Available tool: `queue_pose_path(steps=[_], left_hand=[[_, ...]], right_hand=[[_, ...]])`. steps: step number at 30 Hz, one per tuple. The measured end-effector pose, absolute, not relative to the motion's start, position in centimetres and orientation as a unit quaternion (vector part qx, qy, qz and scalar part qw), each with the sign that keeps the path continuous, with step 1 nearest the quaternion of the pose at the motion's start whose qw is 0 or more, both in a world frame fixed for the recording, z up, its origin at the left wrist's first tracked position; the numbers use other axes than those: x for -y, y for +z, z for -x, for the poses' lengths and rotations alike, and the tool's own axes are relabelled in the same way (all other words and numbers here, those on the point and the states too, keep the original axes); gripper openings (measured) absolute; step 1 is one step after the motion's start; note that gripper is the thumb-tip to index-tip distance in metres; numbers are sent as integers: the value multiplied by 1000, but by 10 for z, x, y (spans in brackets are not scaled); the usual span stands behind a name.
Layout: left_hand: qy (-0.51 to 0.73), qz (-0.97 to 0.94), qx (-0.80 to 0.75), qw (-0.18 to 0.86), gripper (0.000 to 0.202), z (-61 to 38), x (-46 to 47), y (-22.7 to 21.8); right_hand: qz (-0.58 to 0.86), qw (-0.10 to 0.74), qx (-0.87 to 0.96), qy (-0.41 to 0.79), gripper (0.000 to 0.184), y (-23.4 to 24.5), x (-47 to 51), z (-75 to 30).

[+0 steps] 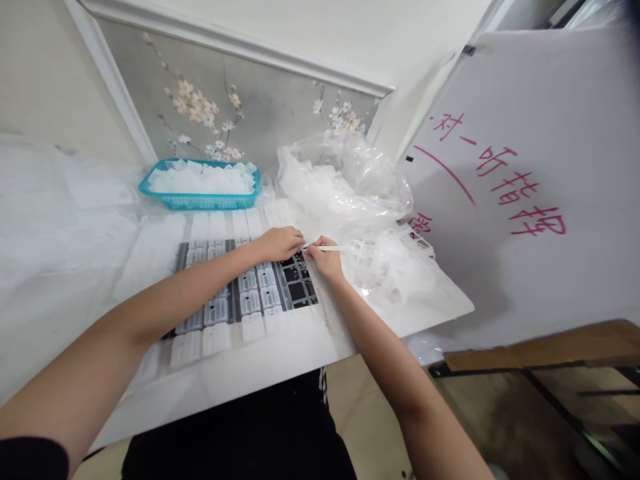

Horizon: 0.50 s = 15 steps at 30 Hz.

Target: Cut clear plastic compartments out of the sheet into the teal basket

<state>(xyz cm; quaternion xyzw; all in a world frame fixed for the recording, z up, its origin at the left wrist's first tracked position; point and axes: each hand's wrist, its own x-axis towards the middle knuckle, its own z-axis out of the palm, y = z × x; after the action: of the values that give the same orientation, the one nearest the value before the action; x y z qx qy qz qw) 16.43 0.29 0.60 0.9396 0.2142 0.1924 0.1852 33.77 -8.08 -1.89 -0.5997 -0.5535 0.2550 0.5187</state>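
Note:
Between finger and thumb, my right hand [325,257] pinches a thin white strip [334,248] that sticks out to the right. My left hand [281,244] is just left of it, its fingers closed and bent down at the upper right part of a black sheet [296,291]. Whatever those fingertips hold is too small to make out. Rows of translucent plastic pieces [217,311] with slots lie on the black sheet, under and below my left forearm. Thin light frame lines cross the sheet's right end.
A blue basket [210,201] full of white translucent pieces stands at the back. Beside it is a clear plastic bag [345,177] of similar pieces. Loose white frames [385,267] pile up on the table's right. A whiteboard [550,133] with red writing leans at right.

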Motion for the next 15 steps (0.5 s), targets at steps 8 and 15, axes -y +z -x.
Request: queue_pose_path(steps=[8, 15], left_hand=[[471, -690, -352, 423, 18, -172, -9, 8], [646, -418, -355, 531, 26, -133, -39, 39]], right_hand=[[618, 493, 558, 253, 13, -16, 70, -332], [615, 515, 541, 253, 13, -12, 76, -323]])
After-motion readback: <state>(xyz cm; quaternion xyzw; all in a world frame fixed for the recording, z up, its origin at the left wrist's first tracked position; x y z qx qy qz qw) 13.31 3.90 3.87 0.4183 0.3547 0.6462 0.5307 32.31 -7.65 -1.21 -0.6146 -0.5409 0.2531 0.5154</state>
